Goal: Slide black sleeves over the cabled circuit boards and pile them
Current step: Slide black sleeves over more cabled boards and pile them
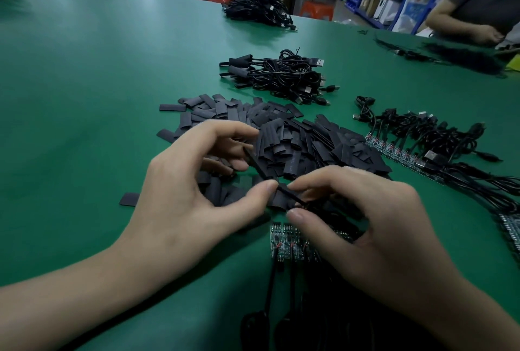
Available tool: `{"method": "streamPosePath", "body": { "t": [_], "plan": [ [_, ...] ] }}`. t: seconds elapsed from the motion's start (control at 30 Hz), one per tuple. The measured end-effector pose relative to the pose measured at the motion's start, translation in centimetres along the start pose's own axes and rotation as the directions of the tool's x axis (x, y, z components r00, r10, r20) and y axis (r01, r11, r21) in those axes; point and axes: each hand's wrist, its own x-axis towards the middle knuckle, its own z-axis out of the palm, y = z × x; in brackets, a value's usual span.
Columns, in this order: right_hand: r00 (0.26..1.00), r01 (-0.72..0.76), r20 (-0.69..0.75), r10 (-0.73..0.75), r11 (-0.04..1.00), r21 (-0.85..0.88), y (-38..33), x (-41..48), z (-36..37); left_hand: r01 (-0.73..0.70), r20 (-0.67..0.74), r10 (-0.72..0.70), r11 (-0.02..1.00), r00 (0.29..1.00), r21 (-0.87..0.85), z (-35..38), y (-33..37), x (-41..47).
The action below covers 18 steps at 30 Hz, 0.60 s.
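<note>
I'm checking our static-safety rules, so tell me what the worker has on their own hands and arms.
Nothing worn shows. The left hand and right hand are bare: no gloves, rings or watch. Both forearms are uncovered to the frame's edge, no sleeve or wrist strap in view. Nails are short, unpainted.
</note>
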Motion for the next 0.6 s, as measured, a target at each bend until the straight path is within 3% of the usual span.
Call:
{"method": "streamPosePath", "body": {
  "t": [0.1,0.2,0.23,0.3,0.47,0.6],
  "plan": [
    [0.997,-0.069,0.045,0.069,0.998,-0.002,1.2,0.5,0.2,0.030,-0.034,-0.032,0.999,0.999,-0.041,0.0,-1.4,-0.4],
    [0.998,0.036,-0.041,-0.040,0.995,-0.096,-0.1,0.6,-2.1,0.027,0.025,-0.027,1.000,0.999,0.008,0.1,-1.6,-0.2],
    [0.998,0.009,-0.066,-0.015,0.997,-0.083,-0.4,0.9,-3.1,0.024,0.042,-0.026,0.999,0.999,0.043,0.0,-1.8,-0.3],
    [0.992,-0.061,-0.115,0.057,0.998,-0.034,-0.1,2.1,-4.8,-0.019,0.099,0.005,0.989,0.995,0.149,0.0,-1.8,-0.4],
    [0.988,-0.137,-0.102,0.117,0.966,-0.218,2.0,9.5,-6.7,-0.203,0.356,0.054,0.896,0.933,0.395,0.3,-1.2,-0.9],
    [0.993,-0.114,-0.061,0.098,0.928,-0.356,4.2,17.5,-5.1,-0.210,0.421,0.018,0.886,0.907,0.414,0.3,-1.2,-0.8]
  ]
}}
